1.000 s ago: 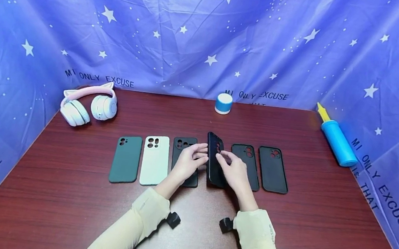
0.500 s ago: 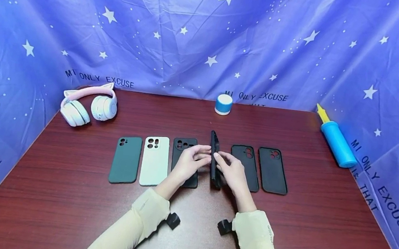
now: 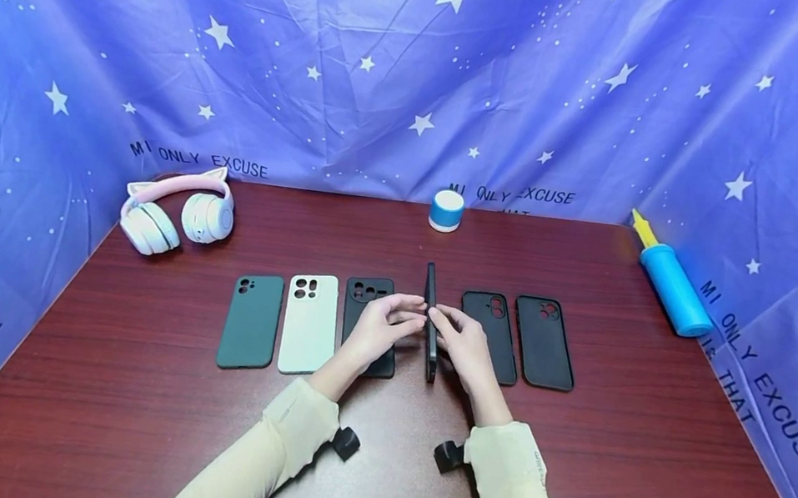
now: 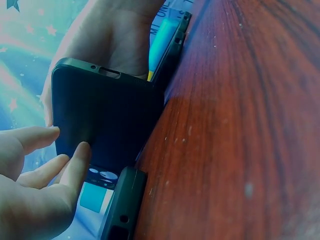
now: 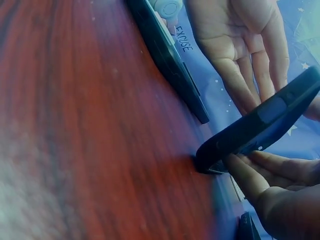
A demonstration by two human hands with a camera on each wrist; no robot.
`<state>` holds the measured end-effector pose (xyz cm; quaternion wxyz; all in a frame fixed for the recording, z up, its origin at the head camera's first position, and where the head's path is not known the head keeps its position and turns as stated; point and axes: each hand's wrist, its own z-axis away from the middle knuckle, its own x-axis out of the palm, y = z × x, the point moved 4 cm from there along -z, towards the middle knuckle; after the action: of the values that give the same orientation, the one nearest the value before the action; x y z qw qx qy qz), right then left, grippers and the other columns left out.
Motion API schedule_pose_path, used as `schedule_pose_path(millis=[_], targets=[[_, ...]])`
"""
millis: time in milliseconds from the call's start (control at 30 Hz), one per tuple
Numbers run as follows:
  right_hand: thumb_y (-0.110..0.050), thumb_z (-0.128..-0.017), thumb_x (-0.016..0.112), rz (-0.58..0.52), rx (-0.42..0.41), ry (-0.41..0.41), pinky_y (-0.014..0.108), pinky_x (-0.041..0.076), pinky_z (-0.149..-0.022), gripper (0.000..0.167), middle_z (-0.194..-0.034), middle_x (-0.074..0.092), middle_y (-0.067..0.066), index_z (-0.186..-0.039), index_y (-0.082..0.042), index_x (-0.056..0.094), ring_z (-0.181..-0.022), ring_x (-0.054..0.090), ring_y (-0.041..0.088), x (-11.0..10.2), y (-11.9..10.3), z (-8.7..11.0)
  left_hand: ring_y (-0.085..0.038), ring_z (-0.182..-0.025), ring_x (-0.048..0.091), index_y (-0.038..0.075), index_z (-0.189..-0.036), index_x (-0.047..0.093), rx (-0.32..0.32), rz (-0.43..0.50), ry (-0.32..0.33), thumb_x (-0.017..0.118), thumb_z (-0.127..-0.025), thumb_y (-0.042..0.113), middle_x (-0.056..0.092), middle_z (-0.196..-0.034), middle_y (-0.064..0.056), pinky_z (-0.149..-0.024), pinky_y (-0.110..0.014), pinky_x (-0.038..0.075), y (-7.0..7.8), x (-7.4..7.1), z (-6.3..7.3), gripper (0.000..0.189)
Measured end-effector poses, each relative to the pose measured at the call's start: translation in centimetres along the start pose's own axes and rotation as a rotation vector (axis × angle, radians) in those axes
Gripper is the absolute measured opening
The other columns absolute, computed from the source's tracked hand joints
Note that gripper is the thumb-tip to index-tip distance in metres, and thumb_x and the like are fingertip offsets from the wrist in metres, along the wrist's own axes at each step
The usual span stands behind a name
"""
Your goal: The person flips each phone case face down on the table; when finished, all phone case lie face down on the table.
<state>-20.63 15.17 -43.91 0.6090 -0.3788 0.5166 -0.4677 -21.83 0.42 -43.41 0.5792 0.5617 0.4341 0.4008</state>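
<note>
A black phone case (image 3: pixel 430 329) stands on its long edge on the table, seen almost edge-on in the head view. My right hand (image 3: pixel 465 338) holds it from the right, with fingertips at its upper edge and inner side. On the left, my left hand (image 3: pixel 380 322) touches it with loosely extended fingers. In the left wrist view the phone case (image 4: pixel 107 110) shows its smooth dark face and camera holes at the far end. Its port cutout faces the camera in the right wrist view, where the right hand's fingers (image 5: pixel 250 182) touch the inner side.
To the left lie a green case (image 3: pixel 251 326), a white case (image 3: pixel 309 334) and a black case (image 3: pixel 371 289). Two black cases (image 3: pixel 496 342) (image 3: pixel 545 348) lie to the right. Farther back are cat-ear headphones (image 3: pixel 177 211), a blue-white cylinder (image 3: pixel 446 211) and a blue pump (image 3: pixel 675 290).
The black phone case has turned from a tilt showing its face to upright and edge-on. Both hands stay beside it and have shifted only slightly.
</note>
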Motion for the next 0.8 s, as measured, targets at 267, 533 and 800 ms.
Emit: schedule_pose_path(millis=[267,533,800], targets=[[-0.027,-0.096,0.059,-0.028,-0.057,0.091,0.022,0.056,-0.077,0.038,-0.12,0.067,0.019,-0.128,-0.007,0.062,-0.094,0.067,0.016,-0.5,-0.1,0.0,-0.038,-0.12,0.059,-0.014,-0.133,0.047,-0.165,0.064,0.038,0.057,-0.09,-0.002,0.055,-0.132,-0.031,-0.095,-0.036,0.055,-0.8,-0.1,0.3,0.046],[-0.009,-0.095,0.056,-0.125,-0.111,0.133,0.016,0.053,-0.063,0.032,-0.116,0.067,0.025,-0.124,0.001,0.063,-0.072,0.062,-0.001,-0.9,-0.2,0.0,-0.036,-0.125,0.056,-0.013,-0.139,0.041,-0.201,0.008,-0.012,0.057,-0.091,0.0,0.051,-0.137,-0.03,-0.099,-0.041,0.052,-0.4,0.3,0.4,0.052],[-0.012,-0.096,0.053,-0.014,-0.075,0.173,0.022,0.055,-0.08,0.033,-0.122,0.067,0.018,-0.126,-0.004,0.064,-0.096,0.067,0.011,-1.8,0.0,-0.1,-0.033,-0.128,0.054,-0.005,-0.14,0.045,-0.206,-0.144,-0.013,0.061,-0.092,0.008,0.052,-0.14,-0.025,-0.104,-0.042,0.049,-0.2,0.2,0.5,0.052]])
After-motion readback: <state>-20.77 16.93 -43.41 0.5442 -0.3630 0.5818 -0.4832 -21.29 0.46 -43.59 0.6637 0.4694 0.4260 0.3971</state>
